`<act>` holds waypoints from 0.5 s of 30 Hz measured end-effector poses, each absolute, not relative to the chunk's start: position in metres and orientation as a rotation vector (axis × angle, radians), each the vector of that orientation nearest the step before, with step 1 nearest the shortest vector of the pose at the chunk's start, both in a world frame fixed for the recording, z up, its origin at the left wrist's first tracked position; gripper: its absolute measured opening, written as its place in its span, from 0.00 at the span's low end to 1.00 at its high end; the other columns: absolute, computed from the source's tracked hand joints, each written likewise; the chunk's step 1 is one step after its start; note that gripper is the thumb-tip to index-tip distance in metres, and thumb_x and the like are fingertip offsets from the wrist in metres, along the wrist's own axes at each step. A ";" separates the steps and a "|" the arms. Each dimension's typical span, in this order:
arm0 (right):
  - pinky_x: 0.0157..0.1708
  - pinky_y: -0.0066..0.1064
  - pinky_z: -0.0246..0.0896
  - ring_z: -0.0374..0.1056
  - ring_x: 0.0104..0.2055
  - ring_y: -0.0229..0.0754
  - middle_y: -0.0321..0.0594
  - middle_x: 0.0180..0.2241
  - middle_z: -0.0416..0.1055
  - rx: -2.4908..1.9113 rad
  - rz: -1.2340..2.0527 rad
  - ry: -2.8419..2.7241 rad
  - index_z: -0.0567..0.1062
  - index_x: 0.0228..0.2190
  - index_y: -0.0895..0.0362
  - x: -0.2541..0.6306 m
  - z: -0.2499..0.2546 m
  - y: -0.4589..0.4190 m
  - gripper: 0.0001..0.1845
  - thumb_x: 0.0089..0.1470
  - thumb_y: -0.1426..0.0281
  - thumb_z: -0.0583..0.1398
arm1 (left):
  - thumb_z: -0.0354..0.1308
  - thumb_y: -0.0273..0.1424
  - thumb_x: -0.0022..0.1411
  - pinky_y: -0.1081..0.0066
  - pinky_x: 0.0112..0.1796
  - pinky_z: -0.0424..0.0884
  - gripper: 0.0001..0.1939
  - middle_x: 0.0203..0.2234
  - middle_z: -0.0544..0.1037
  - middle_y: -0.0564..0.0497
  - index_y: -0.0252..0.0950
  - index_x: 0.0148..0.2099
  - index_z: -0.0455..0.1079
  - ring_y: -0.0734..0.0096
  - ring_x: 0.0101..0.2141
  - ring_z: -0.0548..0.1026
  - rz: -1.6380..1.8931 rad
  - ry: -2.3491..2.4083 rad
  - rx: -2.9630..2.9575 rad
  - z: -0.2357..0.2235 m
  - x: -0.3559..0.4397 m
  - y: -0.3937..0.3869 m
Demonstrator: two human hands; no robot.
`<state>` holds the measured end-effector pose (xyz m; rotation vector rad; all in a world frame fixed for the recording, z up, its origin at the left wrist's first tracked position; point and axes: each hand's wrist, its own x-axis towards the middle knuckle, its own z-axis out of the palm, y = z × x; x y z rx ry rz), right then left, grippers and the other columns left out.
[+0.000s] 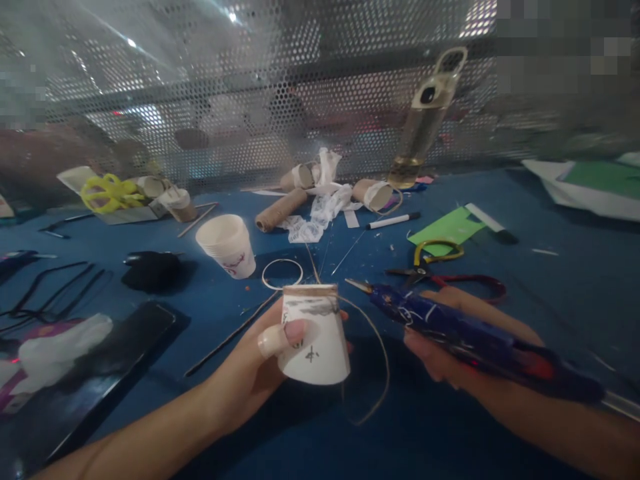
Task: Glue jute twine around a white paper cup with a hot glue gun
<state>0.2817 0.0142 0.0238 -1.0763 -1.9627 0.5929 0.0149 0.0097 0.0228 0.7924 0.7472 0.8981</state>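
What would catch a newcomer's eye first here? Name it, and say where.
First, the white paper cup at the centre, held in the left hand. Just right of it, a blue glue gun in the right hand points toward the cup without touching it. Further back, yellow scissors at the left and a tall bottle at the right stand out.

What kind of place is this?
It looks like a crafting table, maybe in a workshop or classroom. You can tell from the blue glue gun, the stack of white cups and the bright green paper.
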 end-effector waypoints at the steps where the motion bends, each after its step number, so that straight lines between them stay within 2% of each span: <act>1: 0.25 0.29 0.70 0.71 0.25 0.37 0.30 0.25 0.70 -1.060 0.602 -1.954 0.70 0.30 0.46 0.281 0.025 0.015 0.12 0.66 0.62 0.64 | 0.73 0.46 0.57 0.65 0.43 0.80 0.28 0.44 0.84 0.42 0.36 0.55 0.78 0.58 0.42 0.84 0.899 0.737 0.781 0.023 0.014 0.011; 5: 0.33 0.31 0.78 0.76 0.30 0.39 0.30 0.31 0.75 -1.004 0.596 -1.932 0.68 0.33 0.45 0.279 0.034 0.018 0.11 0.62 0.69 0.66 | 0.73 0.48 0.59 0.64 0.44 0.80 0.27 0.46 0.83 0.42 0.37 0.54 0.79 0.57 0.44 0.84 0.894 0.708 0.749 0.025 0.013 0.012; 8: 0.32 0.31 0.79 0.76 0.29 0.40 0.29 0.31 0.75 -0.990 0.602 -1.919 0.67 0.33 0.45 0.278 0.040 0.018 0.14 0.59 0.73 0.67 | 0.76 0.45 0.55 0.66 0.44 0.79 0.27 0.43 0.84 0.44 0.37 0.52 0.79 0.61 0.41 0.83 0.864 0.764 0.731 0.028 0.013 0.012; 11: 0.30 0.32 0.78 0.76 0.29 0.41 0.29 0.30 0.76 -1.046 0.641 -1.820 0.69 0.30 0.45 0.279 0.038 0.018 0.13 0.57 0.69 0.69 | 0.77 0.45 0.53 0.65 0.44 0.77 0.28 0.40 0.85 0.42 0.35 0.51 0.80 0.60 0.40 0.82 0.826 0.830 0.738 0.032 0.013 0.011; 15: 0.24 0.34 0.76 0.74 0.25 0.43 0.31 0.28 0.78 -1.202 0.659 -1.730 0.76 0.29 0.46 0.282 0.020 0.021 0.10 0.52 0.62 0.73 | 0.78 0.45 0.51 0.64 0.46 0.76 0.31 0.43 0.86 0.42 0.38 0.53 0.80 0.58 0.44 0.82 0.812 0.882 0.727 0.035 0.014 0.011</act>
